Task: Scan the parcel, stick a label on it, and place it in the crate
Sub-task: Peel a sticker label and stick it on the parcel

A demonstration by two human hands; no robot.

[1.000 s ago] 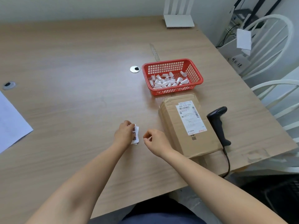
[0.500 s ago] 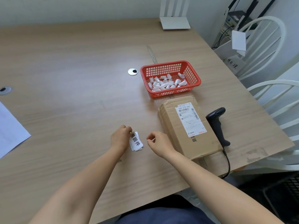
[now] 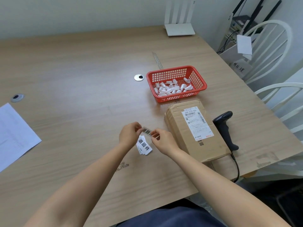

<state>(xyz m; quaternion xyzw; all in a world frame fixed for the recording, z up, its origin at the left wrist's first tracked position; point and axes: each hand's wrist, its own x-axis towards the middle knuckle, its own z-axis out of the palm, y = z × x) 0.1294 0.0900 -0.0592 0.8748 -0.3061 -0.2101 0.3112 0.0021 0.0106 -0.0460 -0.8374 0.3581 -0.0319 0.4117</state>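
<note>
A brown cardboard parcel (image 3: 185, 136) with a white shipping slip lies flat on the wooden table, right of centre. A black handheld scanner (image 3: 225, 128) lies on the table against the parcel's right side. My left hand (image 3: 129, 135) and my right hand (image 3: 162, 141) both pinch one small label (image 3: 146, 131) with black characters, held just above the table left of the parcel. Under it a small stack of the same labels (image 3: 144, 145) rests on the table.
A red plastic basket (image 3: 200, 82) holding several small white paper scraps stands behind the parcel. A white router (image 3: 179, 29) sits at the far edge. A paper sheet (image 3: 13, 135) lies at the left. White chairs (image 3: 268, 51) stand to the right of the table.
My left hand let the label stack drop onto the table. Both hands have come together and now hold a single label lifted off the stack.
</note>
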